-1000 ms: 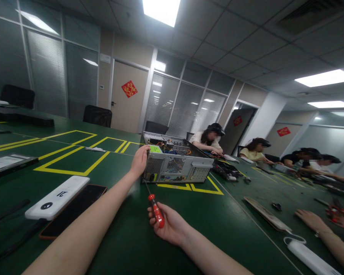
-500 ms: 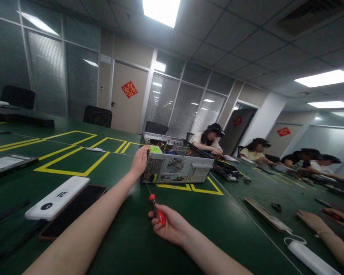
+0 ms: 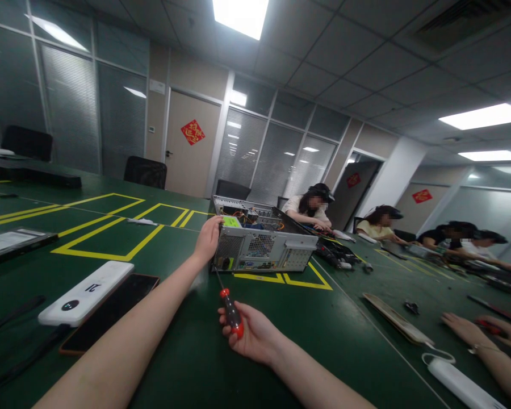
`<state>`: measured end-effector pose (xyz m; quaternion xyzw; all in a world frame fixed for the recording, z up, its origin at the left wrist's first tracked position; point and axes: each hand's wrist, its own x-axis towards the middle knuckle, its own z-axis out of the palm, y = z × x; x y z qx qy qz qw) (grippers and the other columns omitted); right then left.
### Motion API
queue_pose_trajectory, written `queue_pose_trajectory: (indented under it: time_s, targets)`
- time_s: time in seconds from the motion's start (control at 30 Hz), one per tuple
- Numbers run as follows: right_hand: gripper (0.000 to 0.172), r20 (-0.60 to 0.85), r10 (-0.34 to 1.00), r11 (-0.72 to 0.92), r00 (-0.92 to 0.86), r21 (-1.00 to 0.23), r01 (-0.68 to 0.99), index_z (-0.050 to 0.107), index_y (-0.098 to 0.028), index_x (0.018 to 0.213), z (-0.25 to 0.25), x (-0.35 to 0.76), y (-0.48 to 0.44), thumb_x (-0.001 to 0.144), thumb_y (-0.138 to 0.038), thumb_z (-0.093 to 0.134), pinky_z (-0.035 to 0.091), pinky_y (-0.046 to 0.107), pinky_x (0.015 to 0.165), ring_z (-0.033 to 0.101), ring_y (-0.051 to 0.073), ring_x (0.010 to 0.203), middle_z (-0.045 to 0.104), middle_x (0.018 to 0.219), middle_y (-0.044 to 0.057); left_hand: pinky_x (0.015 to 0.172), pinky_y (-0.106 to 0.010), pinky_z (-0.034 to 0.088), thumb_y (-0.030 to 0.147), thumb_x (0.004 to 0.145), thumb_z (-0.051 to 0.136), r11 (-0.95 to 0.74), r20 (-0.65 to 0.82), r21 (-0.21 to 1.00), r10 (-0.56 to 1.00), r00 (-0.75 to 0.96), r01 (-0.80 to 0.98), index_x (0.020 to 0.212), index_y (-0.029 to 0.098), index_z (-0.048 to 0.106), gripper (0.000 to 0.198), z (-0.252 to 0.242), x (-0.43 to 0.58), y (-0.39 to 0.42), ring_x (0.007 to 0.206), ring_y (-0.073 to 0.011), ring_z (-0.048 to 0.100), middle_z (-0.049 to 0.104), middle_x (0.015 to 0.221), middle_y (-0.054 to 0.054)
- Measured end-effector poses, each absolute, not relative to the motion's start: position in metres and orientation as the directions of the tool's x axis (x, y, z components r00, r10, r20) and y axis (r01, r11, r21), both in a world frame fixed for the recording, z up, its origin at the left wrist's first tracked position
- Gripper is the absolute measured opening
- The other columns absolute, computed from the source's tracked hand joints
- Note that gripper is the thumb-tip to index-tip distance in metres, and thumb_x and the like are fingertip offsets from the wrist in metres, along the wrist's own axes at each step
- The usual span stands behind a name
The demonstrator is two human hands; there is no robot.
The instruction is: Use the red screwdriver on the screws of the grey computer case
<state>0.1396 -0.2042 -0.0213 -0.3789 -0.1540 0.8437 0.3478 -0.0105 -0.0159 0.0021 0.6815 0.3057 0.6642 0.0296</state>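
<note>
An opened metal computer case (image 3: 276,255) lies on the green table, its rear panel with vents and ports facing me. Wires and parts show inside, and a yellow-green label (image 3: 230,222) sits near its left corner. My left hand (image 3: 208,241) grips that corner, fingers hooked over the top edge. In my right hand (image 3: 249,332) is a red and black screwdriver (image 3: 231,312), fingers curled around its handle. The screwdriver's shaft slants up to the lower left of the rear panel; its tip is too small to see whether it sits in a screw.
To the left are a white power bank (image 3: 87,293), a dark phone (image 3: 111,312) and a hard drive (image 3: 15,247). Black tools and parts (image 3: 338,253) lie right of the case. A neighbour's hands (image 3: 462,328) work at the right edge; other people sit farther back.
My right hand's fingers have shifted on the screwdriver handle, showing more of its dark side, so it appears turned. My left hand and the computer case stay in place.
</note>
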Motion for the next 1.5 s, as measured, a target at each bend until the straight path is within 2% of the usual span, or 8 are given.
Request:
queue_pose_trajectory:
  time_s: [0.1, 0.27, 0.5, 1.0, 1.07, 1.17, 1.23, 1.5]
  targets:
    - [0.037, -0.533, 0.714, -0.700, -0.453, -0.534, -0.475, 0.056, -0.006, 0.095, -0.0195, 0.1388, -0.2050, 0.093, -0.036, 0.035, 0.037, 0.014, 0.043, 0.052, 0.009, 0.050, 0.060, 0.066, 0.006, 0.102, -0.042, 0.040, 0.034, 0.095, 0.023, -0.811, 0.887, 0.447, 0.457, -0.067, 0.378, 0.104, 0.018, 0.058, 0.039, 0.0019, -0.0105, -0.0158, 0.112, -0.0204, 0.053, 0.060, 0.116, -0.011]
    - [0.020, -0.553, 0.733, -0.680, -0.396, -0.566, -0.466, 0.055, -0.008, 0.088, -0.0182, 0.1374, -0.2066, 0.090, -0.023, 0.042, 0.035, 0.013, 0.044, 0.051, 0.007, 0.050, 0.060, 0.068, 0.006, 0.102, -0.041, 0.040, 0.033, 0.095, 0.023, -0.803, 0.886, 0.446, 0.459, -0.068, 0.395, 0.104, 0.017, 0.057, 0.039, 0.0013, -0.0103, -0.0155, 0.113, -0.0201, 0.053, 0.060, 0.116, -0.011]
    - [0.027, -0.569, 0.717, -0.696, -0.402, -0.552, -0.460, 0.056, -0.007, 0.084, -0.0206, 0.1367, -0.2054, 0.091, -0.027, 0.040, 0.039, 0.015, 0.046, 0.052, 0.008, 0.051, 0.061, 0.066, 0.006, 0.102, -0.041, 0.040, 0.031, 0.094, 0.023, -0.812, 0.897, 0.424, 0.438, -0.061, 0.402, 0.103, 0.017, 0.056, 0.037, 0.0001, -0.0108, -0.0144, 0.113, -0.0195, 0.053, 0.060, 0.115, -0.010]
    - [0.031, -0.552, 0.722, -0.691, -0.416, -0.570, -0.444, 0.056, -0.010, 0.091, -0.0215, 0.1376, -0.2055, 0.091, -0.034, 0.036, 0.042, 0.019, 0.047, 0.058, 0.011, 0.053, 0.063, 0.071, 0.005, 0.102, -0.042, 0.041, 0.030, 0.094, 0.024, -0.811, 0.895, 0.427, 0.442, -0.060, 0.401, 0.103, 0.018, 0.056, 0.036, 0.0003, -0.0110, -0.0142, 0.113, -0.0197, 0.053, 0.060, 0.116, -0.010]
    - [0.032, -0.548, 0.710, -0.704, -0.442, -0.550, -0.449, 0.056, -0.010, 0.091, -0.0202, 0.1388, -0.2055, 0.091, -0.035, 0.035, 0.038, 0.016, 0.043, 0.054, 0.009, 0.049, 0.061, 0.070, 0.005, 0.102, -0.042, 0.040, 0.030, 0.094, 0.023, -0.810, 0.895, 0.426, 0.441, -0.059, 0.402, 0.103, 0.018, 0.057, 0.036, 0.0005, -0.0111, -0.0143, 0.113, -0.0198, 0.053, 0.060, 0.115, -0.010]
    - [0.035, -0.527, 0.692, -0.722, -0.494, -0.532, -0.443, 0.056, -0.011, 0.091, -0.0181, 0.1414, -0.2052, 0.091, -0.038, 0.033, 0.023, 0.010, 0.034, 0.040, 0.004, 0.039, 0.057, 0.064, 0.003, 0.102, -0.042, 0.040, 0.030, 0.094, 0.023, -0.808, 0.893, 0.431, 0.446, -0.060, 0.401, 0.103, 0.017, 0.057, 0.037, 0.0008, -0.0110, -0.0143, 0.113, -0.0200, 0.053, 0.060, 0.116, -0.010]
    - [0.036, -0.515, 0.687, -0.725, -0.512, -0.532, -0.438, 0.056, -0.012, 0.090, -0.0169, 0.1426, -0.2051, 0.091, -0.040, 0.034, 0.018, 0.009, 0.033, 0.034, 0.002, 0.037, 0.055, 0.062, 0.001, 0.102, -0.042, 0.040, 0.031, 0.094, 0.024, -0.809, 0.892, 0.432, 0.447, -0.061, 0.399, 0.103, 0.018, 0.057, 0.037, 0.0010, -0.0109, -0.0141, 0.113, -0.0201, 0.053, 0.060, 0.116, -0.010]
    - [0.036, -0.531, 0.673, -0.738, -0.515, -0.532, -0.415, 0.052, -0.010, 0.071, -0.0169, 0.1404, -0.2065, 0.093, -0.034, 0.036, 0.016, 0.007, 0.032, 0.026, 0.000, 0.035, 0.043, 0.051, -0.004, 0.101, -0.042, 0.040, 0.031, 0.094, 0.023, -0.815, 0.897, 0.424, 0.439, -0.059, 0.395, 0.102, 0.017, 0.056, 0.037, 0.0006, -0.0111, -0.0138, 0.112, -0.0206, 0.053, 0.060, 0.115, -0.011]
